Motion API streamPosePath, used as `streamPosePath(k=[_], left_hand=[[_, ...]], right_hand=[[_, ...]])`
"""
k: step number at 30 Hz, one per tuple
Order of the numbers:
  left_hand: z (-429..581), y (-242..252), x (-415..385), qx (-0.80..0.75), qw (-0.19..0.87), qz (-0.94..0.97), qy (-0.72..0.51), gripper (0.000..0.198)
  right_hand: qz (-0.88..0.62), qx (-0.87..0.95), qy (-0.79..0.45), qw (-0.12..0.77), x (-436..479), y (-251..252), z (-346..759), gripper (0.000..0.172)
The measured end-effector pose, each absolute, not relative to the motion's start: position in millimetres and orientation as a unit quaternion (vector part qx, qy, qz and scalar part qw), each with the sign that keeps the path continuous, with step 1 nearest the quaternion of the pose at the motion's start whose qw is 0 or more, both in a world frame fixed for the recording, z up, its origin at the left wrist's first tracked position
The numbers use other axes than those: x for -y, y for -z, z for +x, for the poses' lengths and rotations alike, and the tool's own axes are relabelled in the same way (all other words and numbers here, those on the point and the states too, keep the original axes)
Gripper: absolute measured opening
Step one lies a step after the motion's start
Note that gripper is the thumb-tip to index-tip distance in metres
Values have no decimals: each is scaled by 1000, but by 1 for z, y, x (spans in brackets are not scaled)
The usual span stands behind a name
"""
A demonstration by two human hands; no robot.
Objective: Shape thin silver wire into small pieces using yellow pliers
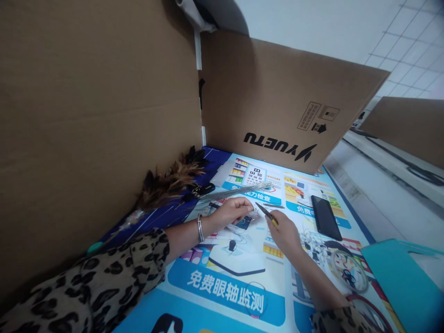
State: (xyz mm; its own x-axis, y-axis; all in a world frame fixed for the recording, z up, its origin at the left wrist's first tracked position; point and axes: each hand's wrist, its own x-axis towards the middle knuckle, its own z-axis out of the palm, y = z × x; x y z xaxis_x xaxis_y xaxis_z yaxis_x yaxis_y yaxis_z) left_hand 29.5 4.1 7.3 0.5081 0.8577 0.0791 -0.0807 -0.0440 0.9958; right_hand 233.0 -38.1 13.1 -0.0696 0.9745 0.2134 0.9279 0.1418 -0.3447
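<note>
My left hand is closed in a pinch above the printed table cover; whatever its fingertips hold is too thin to make out. My right hand grips needle-nose pliers with yellow handles. Their dark, pointed jaws reach toward my left fingertips, with a small gap between. Behind my hands lies a bundle of thin, straight silvery wires. A few short wire pieces rest just beyond the pliers.
Cardboard panels stand along the left and back. Brown feathers and a black key fob lie at left. To the right are a black phone, a clear round container, small dark and white pieces and a teal tray.
</note>
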Motion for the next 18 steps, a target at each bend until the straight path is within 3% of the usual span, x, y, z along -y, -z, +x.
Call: streamPosePath(k=[18], left_hand=[[31, -3, -5, -338, 582, 635, -380, 29]], right_hand=[[-659, 726, -56, 191, 38, -14, 231, 21]])
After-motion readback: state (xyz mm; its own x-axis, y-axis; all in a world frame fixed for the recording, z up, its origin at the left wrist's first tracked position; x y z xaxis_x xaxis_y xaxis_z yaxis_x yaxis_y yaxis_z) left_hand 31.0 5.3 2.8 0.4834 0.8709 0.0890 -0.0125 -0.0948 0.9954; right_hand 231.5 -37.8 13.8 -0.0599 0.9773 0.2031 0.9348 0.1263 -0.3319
